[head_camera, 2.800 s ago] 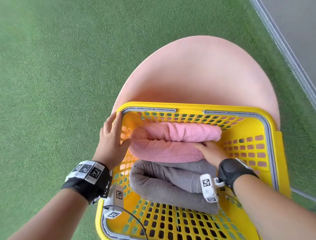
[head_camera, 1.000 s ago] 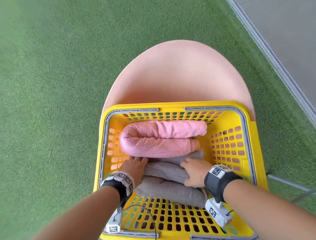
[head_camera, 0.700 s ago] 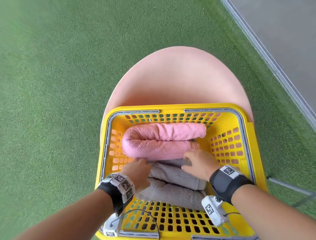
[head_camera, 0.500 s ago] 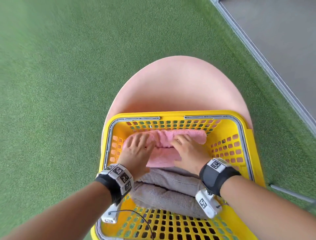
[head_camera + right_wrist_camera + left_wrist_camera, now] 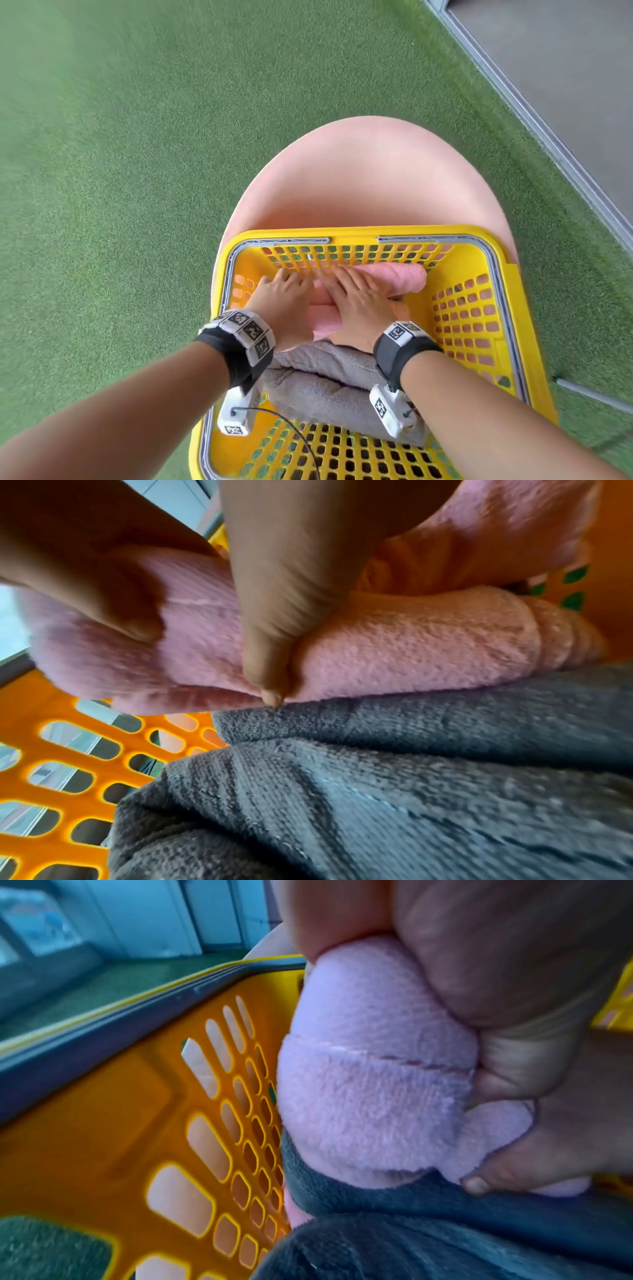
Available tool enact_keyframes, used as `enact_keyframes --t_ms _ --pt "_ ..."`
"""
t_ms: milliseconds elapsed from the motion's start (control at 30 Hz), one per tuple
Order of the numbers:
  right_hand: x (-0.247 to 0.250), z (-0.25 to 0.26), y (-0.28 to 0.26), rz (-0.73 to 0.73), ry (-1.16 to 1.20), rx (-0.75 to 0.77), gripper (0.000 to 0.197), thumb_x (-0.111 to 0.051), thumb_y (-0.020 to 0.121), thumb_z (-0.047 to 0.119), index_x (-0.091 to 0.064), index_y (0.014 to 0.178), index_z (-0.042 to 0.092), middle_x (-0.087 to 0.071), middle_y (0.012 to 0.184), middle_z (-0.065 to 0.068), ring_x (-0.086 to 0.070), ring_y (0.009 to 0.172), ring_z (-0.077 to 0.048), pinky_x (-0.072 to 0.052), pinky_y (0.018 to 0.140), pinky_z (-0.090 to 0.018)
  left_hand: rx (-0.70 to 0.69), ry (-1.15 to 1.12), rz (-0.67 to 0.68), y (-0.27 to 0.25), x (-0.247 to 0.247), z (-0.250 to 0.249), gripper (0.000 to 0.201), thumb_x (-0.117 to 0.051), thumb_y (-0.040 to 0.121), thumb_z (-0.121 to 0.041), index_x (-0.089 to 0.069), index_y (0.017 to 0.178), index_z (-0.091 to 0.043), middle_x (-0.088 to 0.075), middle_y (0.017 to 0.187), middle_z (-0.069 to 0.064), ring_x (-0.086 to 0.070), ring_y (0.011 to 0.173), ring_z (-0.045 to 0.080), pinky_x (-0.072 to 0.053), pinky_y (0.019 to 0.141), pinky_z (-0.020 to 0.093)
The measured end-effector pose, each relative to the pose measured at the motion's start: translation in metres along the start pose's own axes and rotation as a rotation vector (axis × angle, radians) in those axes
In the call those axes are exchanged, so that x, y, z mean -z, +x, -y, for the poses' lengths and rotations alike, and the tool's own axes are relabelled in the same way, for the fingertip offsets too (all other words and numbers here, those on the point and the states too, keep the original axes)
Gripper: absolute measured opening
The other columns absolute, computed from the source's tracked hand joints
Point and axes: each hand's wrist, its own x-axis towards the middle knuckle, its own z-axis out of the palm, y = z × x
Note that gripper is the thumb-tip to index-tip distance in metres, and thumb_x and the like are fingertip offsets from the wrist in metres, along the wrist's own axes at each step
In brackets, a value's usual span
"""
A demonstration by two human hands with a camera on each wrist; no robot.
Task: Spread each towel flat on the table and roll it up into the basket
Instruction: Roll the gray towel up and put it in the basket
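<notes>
The pink towel [image 5: 407,278] is found rolled and lying in the far half of the yellow basket [image 5: 513,308], which stands on the pink table [image 5: 370,178], with the grey towel [image 5: 329,387] rolled against its near side. The left hand [image 5: 284,301] and the right hand [image 5: 356,301] are laid on top of the pink roll; in the wrist views fingers and thumbs are seen curled round it, so it is gripped by both hands. The pink towel is judged light, soft and easily squashed, with a nap that should not slip. A roll of this kind is likely to loosen, so it is best held round its middle with the loose hem trapped underneath. The middle of the roll is covered by the hands, its left end is seen only from the left wrist, and the basket floor beneath both towels is hidden
</notes>
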Motion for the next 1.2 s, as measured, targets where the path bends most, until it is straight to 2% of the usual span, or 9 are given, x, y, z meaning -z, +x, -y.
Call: enact_keyframes --t_ms 133,267,500,633,767,867,1000,1100,1200 --pt "0.008 -0.039 -0.026 0.063 -0.068 -0.160 0.126 -0.077 0.054 0.069 -0.014 0.155 0.030 -0.043 0.149 -0.003 -0.038 0.140 -0.028 -0.020 0.120 -0.053 -0.109 -0.035 -0.017 -0.010 0.009 0.024 0.079 -0.058 0.062 -0.055 -0.040 0.135 -0.032 -0.051 0.115 -0.008 -0.042 0.111 0.019 -0.044 0.088 0.039" --pt "0.023 -0.062 -0.030 0.061 -0.098 -0.180 0.095 -0.080 0.064 0.056 -0.037 0.142 0.023 -0.058 0.130 -0.002 -0.053 0.124 -0.025 -0.019 0.121 -0.047 -0.079 -0.003 -0.048 -0.008 0.003 0.034 0.078 -0.063 0.062 -0.058 -0.046 0.133 -0.030 -0.051 0.121 -0.007 -0.043 0.113 0.021 -0.045 0.090 0.043" --pt "0.037 -0.053 -0.023 0.260 -0.264 -0.251 0.099 -0.074 0.065 0.064 -0.037 0.145 0.019 -0.049 0.138 -0.007 -0.044 0.129 -0.030 -0.026 0.111 -0.060 0.081 0.145 -0.070 0.012 -0.020 0.026 0.085 -0.068 0.078 -0.035 -0.026 0.150 -0.020 -0.029 0.152 0.005 -0.031 0.133 0.026 -0.039 0.102 0.050" --pt "0.038 -0.049 -0.030 0.270 -0.199 -0.294 0.107 -0.075 0.063 0.068 -0.031 0.147 0.020 -0.048 0.138 -0.009 -0.045 0.126 -0.032 -0.034 0.109 -0.057 0.095 0.137 -0.016 0.010 -0.026 0.015 0.096 -0.072 0.071 -0.052 -0.025 0.149 -0.023 -0.019 0.157 0.012 -0.021 0.141 0.033 -0.033 0.109 0.055" --pt "0.043 -0.035 -0.049 0.083 -0.020 -0.088 0.060 -0.069 0.076 0.056 -0.055 0.124 0.023 -0.055 0.123 0.000 -0.050 0.115 -0.022 -0.047 0.098 -0.042 -0.090 0.020 -0.108 -0.006 -0.013 0.001 0.062 -0.060 0.083 -0.049 -0.040 0.138 -0.030 -0.038 0.143 0.001 -0.035 0.130 0.023 -0.038 0.109 0.046" --pt "0.035 -0.017 -0.063 0.369 0.088 0.014 0.031 -0.063 0.080 0.050 -0.063 0.097 0.023 -0.063 0.100 0.001 -0.060 0.093 -0.024 -0.053 0.077 -0.039 -0.252 -0.123 0.068 -0.020 -0.021 -0.014 0.039 -0.057 0.091 -0.040 -0.052 0.128 -0.029 -0.049 0.132 -0.006 -0.045 0.122 0.018 -0.049 0.095 0.037" --pt "0.015 -0.019 -0.075 0.750 -0.120 -0.030 0.078 -0.073 0.064 0.070 -0.058 0.116 0.013 -0.065 0.106 -0.010 -0.065 0.091 -0.031 -0.054 0.071 -0.038 -0.109 -0.113 0.313 -0.026 -0.055 -0.023 0.055 -0.068 0.084 -0.042 -0.051 0.133 -0.025 -0.039 0.138 0.001 -0.038 0.130 0.024 -0.049 0.099 0.043" --pt "-0.004 -0.031 -0.083 0.953 -0.104 -0.069 0.123 -0.079 0.056 0.073 -0.025 0.149 0.012 -0.060 0.124 -0.013 -0.063 0.105 -0.032 -0.050 0.076 -0.039 0.026 -0.116 0.412 -0.027 -0.076 -0.022 0.079 -0.073 0.078 -0.038 -0.034 0.145 -0.021 -0.032 0.141 0.005 -0.041 0.128 0.031 -0.049 0.100 0.045" --pt "-0.019 -0.036 -0.089 1.029 -0.032 -0.103 0.136 -0.083 0.052 0.070 -0.008 0.155 0.023 -0.055 0.134 -0.013 -0.060 0.113 -0.031 -0.054 0.089 -0.043 0.055 -0.105 0.474 -0.030 -0.088 -0.021 0.097 -0.080 0.074 -0.031 -0.021 0.150 -0.027 -0.024 0.149 0.003 -0.042 0.125 0.039 -0.050 0.098 0.047"
